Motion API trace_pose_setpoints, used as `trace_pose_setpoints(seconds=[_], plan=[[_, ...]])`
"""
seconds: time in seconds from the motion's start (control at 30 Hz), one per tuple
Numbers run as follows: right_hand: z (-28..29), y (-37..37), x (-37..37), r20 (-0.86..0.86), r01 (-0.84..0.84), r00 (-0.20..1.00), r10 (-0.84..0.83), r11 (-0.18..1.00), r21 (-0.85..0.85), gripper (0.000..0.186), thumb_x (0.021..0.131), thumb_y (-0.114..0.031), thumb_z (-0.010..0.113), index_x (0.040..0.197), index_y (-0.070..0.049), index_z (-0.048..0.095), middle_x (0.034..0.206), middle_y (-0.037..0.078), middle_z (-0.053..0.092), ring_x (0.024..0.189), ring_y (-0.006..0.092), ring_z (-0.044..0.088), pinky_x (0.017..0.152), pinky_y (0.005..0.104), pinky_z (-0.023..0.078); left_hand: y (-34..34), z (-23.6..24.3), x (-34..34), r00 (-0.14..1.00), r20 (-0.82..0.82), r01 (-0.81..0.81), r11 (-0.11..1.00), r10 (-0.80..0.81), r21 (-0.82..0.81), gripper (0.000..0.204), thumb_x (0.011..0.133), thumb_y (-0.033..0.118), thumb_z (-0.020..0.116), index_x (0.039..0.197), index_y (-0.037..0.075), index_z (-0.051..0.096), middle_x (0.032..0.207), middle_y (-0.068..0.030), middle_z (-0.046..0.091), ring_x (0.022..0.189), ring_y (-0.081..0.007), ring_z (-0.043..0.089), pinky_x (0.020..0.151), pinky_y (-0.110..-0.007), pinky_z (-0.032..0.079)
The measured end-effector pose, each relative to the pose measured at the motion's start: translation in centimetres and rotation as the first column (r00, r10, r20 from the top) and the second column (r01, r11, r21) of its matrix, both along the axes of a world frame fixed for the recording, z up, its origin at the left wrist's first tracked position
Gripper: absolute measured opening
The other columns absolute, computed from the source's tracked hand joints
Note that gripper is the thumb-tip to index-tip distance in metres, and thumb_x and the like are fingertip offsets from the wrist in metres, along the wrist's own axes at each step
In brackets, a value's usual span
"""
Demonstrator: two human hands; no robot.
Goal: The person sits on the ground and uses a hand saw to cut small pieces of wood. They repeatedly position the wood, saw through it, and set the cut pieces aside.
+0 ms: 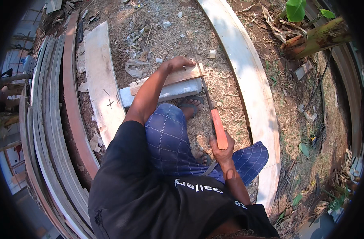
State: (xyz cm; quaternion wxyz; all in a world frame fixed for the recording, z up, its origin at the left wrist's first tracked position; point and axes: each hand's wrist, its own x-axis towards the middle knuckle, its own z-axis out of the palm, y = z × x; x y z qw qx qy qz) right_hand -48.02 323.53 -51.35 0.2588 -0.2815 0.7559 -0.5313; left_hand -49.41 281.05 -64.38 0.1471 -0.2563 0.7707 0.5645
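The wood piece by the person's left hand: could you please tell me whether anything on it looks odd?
Yes: what look like nails stick up from the wood piece, one close to the left hand, which they might scratch.

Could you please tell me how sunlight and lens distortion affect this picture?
Head view: sunlight brightens the white block; dappled shade marks the right plank; the left boards bow strongly near the rim; the saw handle looks clear; corners go black.

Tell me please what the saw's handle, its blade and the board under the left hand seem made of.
Handle: perhaps painted wood or plastic, by its even orange colour. Blade: probably dull metal, thin and dark. Board: likely bare wood, by its uneven tan tone.
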Motion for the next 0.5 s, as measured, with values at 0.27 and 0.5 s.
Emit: trace_pose_setpoints(seconds=[0.27, 0.5], plan=[[-1.0, 0.4, -0.2, -0.069, -0.006, 0.998, 0.004, 1.000, -0.027, 0.016, 0.089, -0.010, 0.077, 0.094, 0.001, 0.066, 0.070, 0.011, 0.061, 0.057, 0.0225, 0.061, 0.056, 0.0361, 0.049, 5.3, 3.3, 3.0, 0.954, 0.102, -0.121, 0.673, 0.283, -0.729, 0.073, 0.107, 0.054, 0.034, 0.093, -0.003, 0.078, 0.098, -0.0329, 0.072, 0.097, -0.0510, 0.070, 0.090, -0.058, 0.053], [2.3, -0.4, -0.9, -0.068, 0.028, 0.997, -0.026, 0.999, 0.032, 0.015, 0.089, -0.009, 0.077, 0.093, 0.002, 0.067, 0.066, 0.009, 0.062, 0.057, 0.0181, 0.060, 0.057, 0.0341, 0.049, 5.3, 2.7, 3.0, 0.964, 0.082, -0.096, 0.617, 0.254, -0.781, 0.067, 0.107, 0.045, 0.036, 0.082, -0.002, 0.077, 0.090, -0.0302, 0.073, 0.090, -0.0483, 0.072, 0.086, -0.056, 0.056]])
